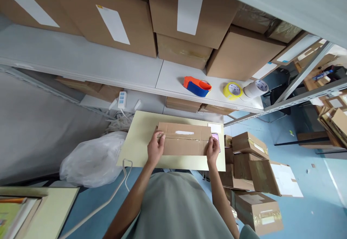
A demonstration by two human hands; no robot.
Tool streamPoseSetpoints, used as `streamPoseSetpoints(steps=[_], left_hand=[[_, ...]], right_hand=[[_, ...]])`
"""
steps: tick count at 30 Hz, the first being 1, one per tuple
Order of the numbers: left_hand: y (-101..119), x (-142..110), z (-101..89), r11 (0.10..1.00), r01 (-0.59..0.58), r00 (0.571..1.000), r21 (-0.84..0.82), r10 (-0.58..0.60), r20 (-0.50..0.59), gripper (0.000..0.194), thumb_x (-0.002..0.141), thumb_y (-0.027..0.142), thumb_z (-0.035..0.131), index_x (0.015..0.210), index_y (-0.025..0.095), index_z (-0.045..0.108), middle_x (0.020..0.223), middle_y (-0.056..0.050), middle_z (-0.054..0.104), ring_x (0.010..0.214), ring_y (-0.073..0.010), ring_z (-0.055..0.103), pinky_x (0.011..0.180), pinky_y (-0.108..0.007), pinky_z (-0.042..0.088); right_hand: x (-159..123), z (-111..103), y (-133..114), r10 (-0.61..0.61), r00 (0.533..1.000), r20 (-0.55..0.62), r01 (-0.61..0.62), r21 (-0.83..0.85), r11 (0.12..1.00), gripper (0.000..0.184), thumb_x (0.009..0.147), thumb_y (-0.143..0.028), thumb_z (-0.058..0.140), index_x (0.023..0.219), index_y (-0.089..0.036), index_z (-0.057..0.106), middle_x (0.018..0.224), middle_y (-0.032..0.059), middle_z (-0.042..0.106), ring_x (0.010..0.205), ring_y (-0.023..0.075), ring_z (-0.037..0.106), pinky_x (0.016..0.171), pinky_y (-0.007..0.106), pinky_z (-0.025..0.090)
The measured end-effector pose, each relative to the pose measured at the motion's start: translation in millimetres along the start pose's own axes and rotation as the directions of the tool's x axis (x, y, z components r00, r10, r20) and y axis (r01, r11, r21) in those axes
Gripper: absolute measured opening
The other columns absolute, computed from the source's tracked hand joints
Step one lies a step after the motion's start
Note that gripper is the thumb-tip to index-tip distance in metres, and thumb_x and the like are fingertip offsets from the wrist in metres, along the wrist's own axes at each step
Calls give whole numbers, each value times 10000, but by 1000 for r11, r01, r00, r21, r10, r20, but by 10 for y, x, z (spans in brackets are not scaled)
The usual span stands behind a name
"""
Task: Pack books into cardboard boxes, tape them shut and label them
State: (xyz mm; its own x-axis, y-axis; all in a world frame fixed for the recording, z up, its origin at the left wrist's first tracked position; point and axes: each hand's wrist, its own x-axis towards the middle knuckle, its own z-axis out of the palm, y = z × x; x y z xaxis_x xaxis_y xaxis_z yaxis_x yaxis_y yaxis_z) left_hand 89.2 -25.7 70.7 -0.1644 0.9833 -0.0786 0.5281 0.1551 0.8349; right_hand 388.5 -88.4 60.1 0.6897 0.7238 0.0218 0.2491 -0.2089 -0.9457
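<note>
Just below the frame's centre we hold a long brown cardboard box (184,146) over a pale yellow rectangular tabletop (139,137), its long axis left to right — our left hand (155,148) and right hand (213,150) equally near, fingers clamped on opposite ends

Head-worn view, forward and down

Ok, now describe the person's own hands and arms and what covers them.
The left hand and right hand are ungloved, with no watch visible at either wrist. The forearms are bare below a plain, loose, grey-green top.
</note>
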Motion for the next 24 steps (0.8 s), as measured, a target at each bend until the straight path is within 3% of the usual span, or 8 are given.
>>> streamPoseSetpoints(steps=[2, 6, 10, 12, 15, 19, 21, 24], left_hand=[[-11, 17, -10, 999, -3, 1000, -42, 4, 7, 403, 1014, 566, 517, 1199, 253, 692, 1241, -117, 825, 953, -274, 797, 892, -389, 615], [-29, 83, -51, 995, -18, 1000, -103, 19, 13, 426, 1021, 572, 484, 1201, 258, 709, 1419, -135, 774, 1218, -308, 769, 1033, -431, 613], [20, 117, -87, 995, -59, 998, -81, 59, -5, 464, 1041, 497, 503, 1389, 245, 676, 1605, -172, 652, 1493, -351, 626, 1167, -514, 570], [108, 144, -89, 990, -136, 989, -28, 134, -65, 476, 1039, 419, 533, 1463, 239, 653, 1692, -182, 560, 1616, -369, 489, 1265, -582, 488], [357, 270, -81, 957, -287, 953, 31, 289, -97, 460, 1028, 332, 569, 1469, 238, 660, 1712, -185, 532, 1677, -371, 387, 1344, -647, 377], [884, 575, -109, 901, -435, 897, 1, 433, -82, 410, 1068, 331, 543, 1440, 220, 677, 1745, -194, 485, 1669, -366, 404, 1323, -622, 424], [1165, 720, -157, 869, -494, 866, -16, 490, -94, 406, 1081, 338, 540, 1447, 222, 673, 1751, -180, 483, 1669, -358, 406, 1317, -609, 435], [1489, 860, -264, 822, -568, 818, -38, 559, -136, 391, 1093, 326, 524, 1441, 226, 673, 1709, -156, 547, 1657, -336, 433, 1332, -594, 421]], right_hand=[[15, 0, 38, 65, 998, 4, -65, 62, 996, 600, 945, -754, 624, 1091, -181, 729, 1143, 163, 804, 1112, 306, 729, 999, 443, 552], [68, -27, 94, 170, 984, 46, -175, 137, 975, 633, 856, -761, 733, 1086, -173, 773, 1170, 158, 830, 1126, 317, 745, 1019, 448, 560], [109, -72, -56, 91, 995, 47, -95, 94, 991, 585, 840, -733, 768, 1012, -174, 798, 1125, 177, 849, 1128, 360, 768, 1007, 495, 584], [154, -54, -293, -7, 999, 35, 6, 35, 999, 540, 887, -706, 738, 1002, -181, 798, 1213, 206, 835, 1203, 383, 760, 1032, 519, 585], [342, 90, -852, -216, 975, 56, 218, -35, 975, 441, 1014, -618, 653, 1082, -205, 788, 1382, 196, 786, 1319, 356, 722, 1125, 521, 549], [874, 530, -1672, -525, 834, 166, 542, -80, 836, 382, 1114, -471, 545, 1305, -183, 707, 1464, 195, 734, 1393, 306, 673, 1210, 484, 493], [1175, 810, -1975, -561, 779, 280, 619, -203, 759, 394, 1112, -392, 533, 1386, -135, 649, 1467, 226, 720, 1382, 312, 666, 1212, 479, 482], [1497, 1195, -2247, -409, 798, 443, 599, -502, 624, 435, 1082, -310, 598, 1442, -66, 583, 1465, 293, 699, 1381, 354, 653, 1200, 505, 459]])
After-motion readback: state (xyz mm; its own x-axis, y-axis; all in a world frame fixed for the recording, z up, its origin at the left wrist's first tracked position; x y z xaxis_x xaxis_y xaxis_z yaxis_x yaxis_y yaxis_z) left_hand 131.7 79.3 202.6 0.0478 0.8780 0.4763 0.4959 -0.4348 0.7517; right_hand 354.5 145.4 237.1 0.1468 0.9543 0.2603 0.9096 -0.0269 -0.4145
